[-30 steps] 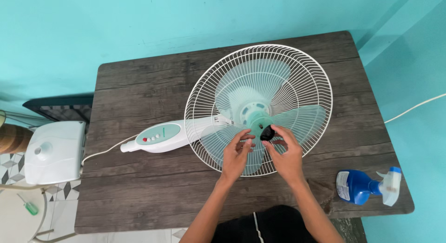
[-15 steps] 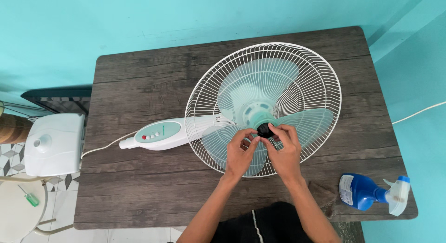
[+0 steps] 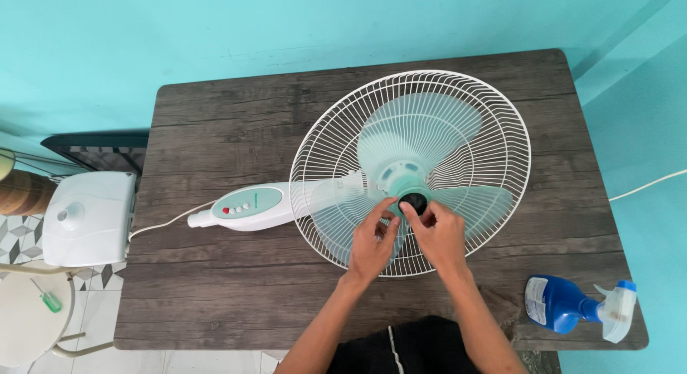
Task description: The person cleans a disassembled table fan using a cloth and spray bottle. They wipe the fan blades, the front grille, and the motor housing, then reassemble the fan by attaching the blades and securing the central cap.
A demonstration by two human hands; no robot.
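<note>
The fan (image 3: 401, 170) lies flat on a dark wood-grain table (image 3: 215, 288) set against a turquoise wall (image 3: 286, 23). My left hand (image 3: 373, 244) and right hand (image 3: 438, 234) meet at the blade hub, inside the white wire guard (image 3: 501, 116). The fingertips of both hands are closed around the small black cap (image 3: 415, 201) at the hub centre. A blue spray bottle (image 3: 565, 306) lies on the table's near right corner. A white fan base (image 3: 87, 218) rests on a stool to the left, above patterned floor tiles (image 3: 93, 309).
</note>
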